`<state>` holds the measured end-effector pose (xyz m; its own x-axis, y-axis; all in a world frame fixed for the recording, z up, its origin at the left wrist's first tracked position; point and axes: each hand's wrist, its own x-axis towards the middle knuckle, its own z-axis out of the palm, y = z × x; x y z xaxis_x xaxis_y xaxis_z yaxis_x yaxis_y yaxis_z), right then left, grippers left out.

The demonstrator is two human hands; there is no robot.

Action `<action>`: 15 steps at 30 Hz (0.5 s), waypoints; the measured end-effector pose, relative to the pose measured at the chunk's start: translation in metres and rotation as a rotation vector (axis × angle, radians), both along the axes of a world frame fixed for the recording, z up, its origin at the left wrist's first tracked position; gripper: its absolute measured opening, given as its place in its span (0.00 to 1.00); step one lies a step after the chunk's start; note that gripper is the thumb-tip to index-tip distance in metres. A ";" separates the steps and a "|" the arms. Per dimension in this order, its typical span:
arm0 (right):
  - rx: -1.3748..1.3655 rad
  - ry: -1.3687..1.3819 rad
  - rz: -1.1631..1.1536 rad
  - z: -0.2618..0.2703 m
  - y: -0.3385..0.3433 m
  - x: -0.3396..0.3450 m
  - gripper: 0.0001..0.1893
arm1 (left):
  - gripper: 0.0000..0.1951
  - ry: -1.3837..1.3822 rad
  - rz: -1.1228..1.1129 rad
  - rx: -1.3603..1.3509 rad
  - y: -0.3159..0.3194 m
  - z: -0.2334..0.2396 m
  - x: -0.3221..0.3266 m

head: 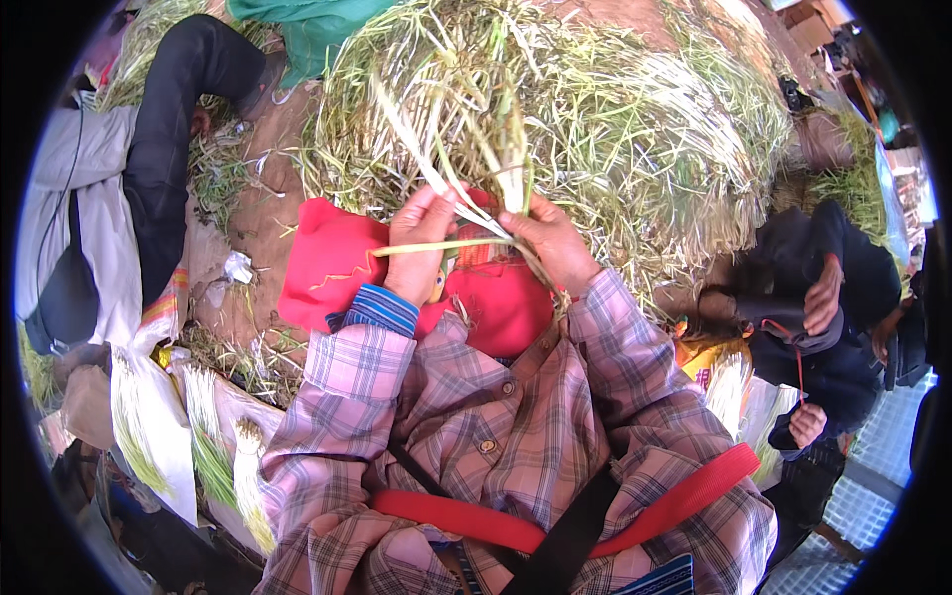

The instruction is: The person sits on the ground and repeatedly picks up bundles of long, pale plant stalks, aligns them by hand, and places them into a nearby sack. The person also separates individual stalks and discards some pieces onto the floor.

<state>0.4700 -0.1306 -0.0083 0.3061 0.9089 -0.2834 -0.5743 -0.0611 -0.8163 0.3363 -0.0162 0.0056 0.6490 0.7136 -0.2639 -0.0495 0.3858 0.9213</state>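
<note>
Over my lap, my left hand (418, 242) pinches a few pale stalks (409, 137) that look like chives or green garlic. A single light green stalk (454, 245) lies crosswise over the back of that hand and runs toward my other hand. My right hand (556, 239) grips a small bunch of similar stalks (510, 178), white low down and greener toward the top, with a thin end hanging below the fingers. Beneath both hands is red cloth (498, 305) across my lap. Just beyond them rises a large heap of loose green and white stalks (625, 141).
Tied or stacked bundles of pale stalks (204, 431) lie at the lower left on sheeting. One person's dark-trousered leg (160, 149) is at the left. At the right, another person's hand (823, 297) is near a red strand. A green sack (309, 33) lies at the top.
</note>
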 end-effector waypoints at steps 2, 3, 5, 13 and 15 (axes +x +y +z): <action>0.005 0.025 -0.159 -0.011 -0.008 0.006 0.09 | 0.10 -0.140 0.141 -0.051 0.006 0.005 -0.004; -0.017 0.105 -0.175 -0.017 -0.012 0.016 0.07 | 0.10 -0.123 0.200 -0.094 0.010 0.009 -0.007; 0.036 0.083 -0.258 -0.030 -0.033 0.033 0.06 | 0.10 -0.272 0.339 -0.072 0.017 0.020 -0.012; -0.747 -1.426 0.209 -0.024 -0.061 0.094 0.23 | 0.12 -0.319 0.314 0.057 0.043 0.039 -0.038; -0.545 -1.712 -0.087 0.002 -0.047 0.074 0.23 | 0.12 -0.286 0.224 0.053 0.032 0.034 -0.033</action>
<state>0.5443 -0.1779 -0.0067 0.5871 0.7981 0.1358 0.7830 -0.5171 -0.3458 0.3037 0.0156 0.0396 0.5171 0.8543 -0.0535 -0.3859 0.2884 0.8763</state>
